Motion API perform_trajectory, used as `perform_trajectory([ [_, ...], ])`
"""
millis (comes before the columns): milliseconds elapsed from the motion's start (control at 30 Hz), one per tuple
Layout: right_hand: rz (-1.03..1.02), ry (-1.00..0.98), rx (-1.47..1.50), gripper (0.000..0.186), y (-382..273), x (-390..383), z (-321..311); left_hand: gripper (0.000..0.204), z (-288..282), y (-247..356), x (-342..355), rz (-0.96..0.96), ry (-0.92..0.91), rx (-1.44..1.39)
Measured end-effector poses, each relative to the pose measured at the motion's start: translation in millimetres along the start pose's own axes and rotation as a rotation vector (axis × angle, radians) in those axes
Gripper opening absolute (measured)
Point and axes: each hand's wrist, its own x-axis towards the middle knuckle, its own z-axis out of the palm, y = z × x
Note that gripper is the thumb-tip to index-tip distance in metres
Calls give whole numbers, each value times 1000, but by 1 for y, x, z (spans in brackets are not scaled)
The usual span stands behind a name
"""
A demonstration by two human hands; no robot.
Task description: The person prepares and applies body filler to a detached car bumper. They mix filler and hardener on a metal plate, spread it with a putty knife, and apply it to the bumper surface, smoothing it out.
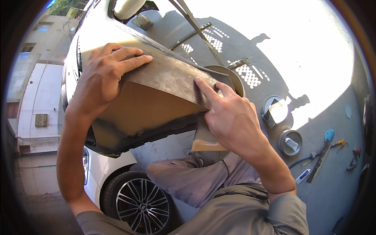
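Note:
A thin grey-brown sheet (166, 76) lies across a tan-coated car body panel (145, 105) with black lower edges. Whether the sheet is paper or metal I cannot tell. My left hand (102, 74) holds the sheet's left end, fingers bent over its top face and thumb hidden. At the other end, my right hand (235, 113) grips the sheet, with its forefinger stretched along the surface and the thumb at the lower edge. Below the right hand hangs a flat piece with a tan lower edge (209, 145), partly covered by the hand.
A white car's wheel (143, 203) is at lower left. On the grey floor at right stand two open tins (274, 109), (290, 141), near a long flat strip (320, 160), a white tube (302, 176) and an air blow gun (338, 143). A metal stand (201, 33) rises behind the panel.

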Motion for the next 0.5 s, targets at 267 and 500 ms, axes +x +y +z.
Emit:
perform_trajectory([
  [267,-6,-32,36,71,7,2,5,48,6,16,-15,-75,27,-8],
  [500,-78,40,-2,77,6,-12,23,51,14,52,-58,-175,103,144],
])
